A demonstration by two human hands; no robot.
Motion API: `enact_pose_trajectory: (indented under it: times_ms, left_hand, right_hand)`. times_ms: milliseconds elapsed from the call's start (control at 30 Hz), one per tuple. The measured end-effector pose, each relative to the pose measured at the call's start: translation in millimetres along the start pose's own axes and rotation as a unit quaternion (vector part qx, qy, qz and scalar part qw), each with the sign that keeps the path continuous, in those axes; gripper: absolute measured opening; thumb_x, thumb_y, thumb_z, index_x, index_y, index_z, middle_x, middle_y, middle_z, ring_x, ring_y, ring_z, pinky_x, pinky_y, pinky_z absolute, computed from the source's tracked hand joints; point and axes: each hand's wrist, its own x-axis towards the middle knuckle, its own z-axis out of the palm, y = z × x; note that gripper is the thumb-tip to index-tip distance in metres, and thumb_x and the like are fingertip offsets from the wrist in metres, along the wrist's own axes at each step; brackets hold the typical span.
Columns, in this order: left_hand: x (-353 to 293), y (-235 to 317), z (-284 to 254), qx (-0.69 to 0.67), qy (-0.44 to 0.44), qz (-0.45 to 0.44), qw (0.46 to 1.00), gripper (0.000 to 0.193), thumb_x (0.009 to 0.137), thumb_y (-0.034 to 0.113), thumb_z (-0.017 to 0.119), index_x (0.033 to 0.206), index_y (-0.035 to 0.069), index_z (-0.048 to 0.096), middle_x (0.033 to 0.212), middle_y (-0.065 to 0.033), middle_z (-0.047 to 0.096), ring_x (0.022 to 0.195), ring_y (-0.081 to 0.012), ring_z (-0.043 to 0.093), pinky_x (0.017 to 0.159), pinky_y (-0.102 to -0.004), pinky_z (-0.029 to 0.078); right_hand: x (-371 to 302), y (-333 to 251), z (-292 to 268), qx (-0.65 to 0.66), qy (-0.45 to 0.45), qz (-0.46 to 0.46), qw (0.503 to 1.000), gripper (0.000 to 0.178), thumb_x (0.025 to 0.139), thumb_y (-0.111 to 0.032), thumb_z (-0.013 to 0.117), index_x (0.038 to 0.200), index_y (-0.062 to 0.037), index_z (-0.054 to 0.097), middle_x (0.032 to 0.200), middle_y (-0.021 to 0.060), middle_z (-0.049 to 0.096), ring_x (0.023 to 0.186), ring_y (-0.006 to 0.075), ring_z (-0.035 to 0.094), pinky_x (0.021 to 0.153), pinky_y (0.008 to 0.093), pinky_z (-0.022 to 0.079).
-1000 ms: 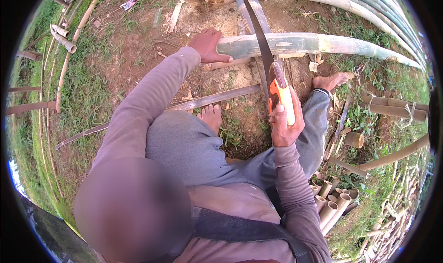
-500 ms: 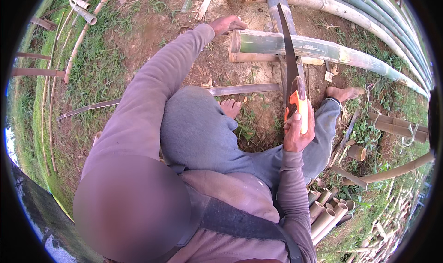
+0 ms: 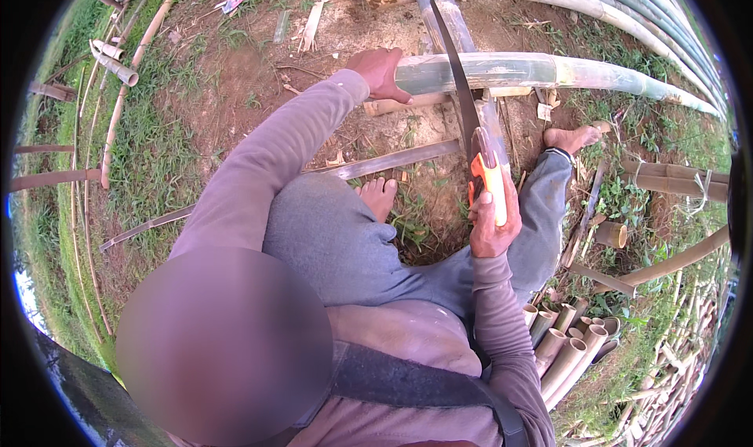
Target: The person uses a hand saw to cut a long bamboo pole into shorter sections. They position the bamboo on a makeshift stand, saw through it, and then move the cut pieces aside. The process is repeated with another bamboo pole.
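A thick green bamboo pole (image 3: 510, 70) lies crosswise in front of me, resting on a wooden support (image 3: 488, 121). Round its left cut end closes my left hand (image 3: 378, 74), with the thumb on the near side. In my right hand (image 3: 496, 221) is the orange and white handle of a handsaw (image 3: 461, 82). The saw's long dark blade points away from me and lies across the pole, a short way right of my left hand. Whether its teeth are in the bamboo I cannot tell. A shorter bamboo piece (image 3: 408, 104) lies beneath the pole.
Long bamboo poles (image 3: 612, 8) are stacked at the far right. Several short cut bamboo tubes (image 3: 566, 351) stand beside my right arm. A split bamboo strip (image 3: 396, 158) crosses the ground by my bare foot (image 3: 378, 198). Thin sticks (image 3: 698, 345) are piled at the lower right.
My left hand has moved from just beyond the pole's end to a grip around it. The saw stays across the pole in my right hand. The whole view has shifted slightly.
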Motion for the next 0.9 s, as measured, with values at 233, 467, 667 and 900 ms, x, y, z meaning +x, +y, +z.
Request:
enact_pose_trajectory:
  times_ms: [233,467,667,900]
  left_hand:
    - [-5,4,24,0.008,0.008,-0.011,1.000,0.097,0.072,0.061,0.089,0.143,0.003,0.055,0.126,-0.0224,0.072,0.112,-0.0403,0.072,0.097,-0.0480,0.057]
    - [1,2,32,0.027,0.019,-0.009,0.999,0.099,0.074,0.071,0.087,0.141,0.007,0.055,0.125,-0.0169,0.074,0.112,-0.0355,0.074,0.097,-0.0477,0.057]
    - [0,-1,30,-0.014,0.013,-0.002,1.000,0.102,0.072,0.066,0.088,0.147,0.006,0.054,0.130,-0.0220,0.072,0.117,-0.0412,0.071,0.102,-0.0488,0.055]
    - [9,-47,59,-0.416,0.173,-0.054,0.891,0.082,0.101,0.065,0.063,0.155,0.006,0.052,0.148,-0.0242,0.063,0.141,-0.0366,0.059,0.121,-0.0436,0.043]
  right_hand:
    - [5,0,-3,-0.069,0.004,-0.058,0.996,0.046,0.104,-0.016,0.068,0.141,0.0096,0.063,0.135,0.0251,0.071,0.124,0.0358,0.071,0.107,0.0423,0.053]
    - [6,4,-3,-0.066,0.009,-0.084,0.994,0.045,0.102,-0.013,0.068,0.142,0.0077,0.063,0.132,0.0249,0.072,0.122,0.0352,0.072,0.104,0.0415,0.055]
    - [15,1,-9,-0.109,-0.006,-0.091,0.990,0.046,0.101,-0.014,0.070,0.142,0.0067,0.063,0.131,0.0246,0.073,0.121,0.0339,0.073,0.102,0.0410,0.056]
    - [4,24,-1,-0.030,0.001,0.004,1.000,0.048,0.106,-0.026,0.068,0.142,0.0061,0.064,0.127,0.0189,0.073,0.112,0.0246,0.072,0.095,0.0375,0.058]
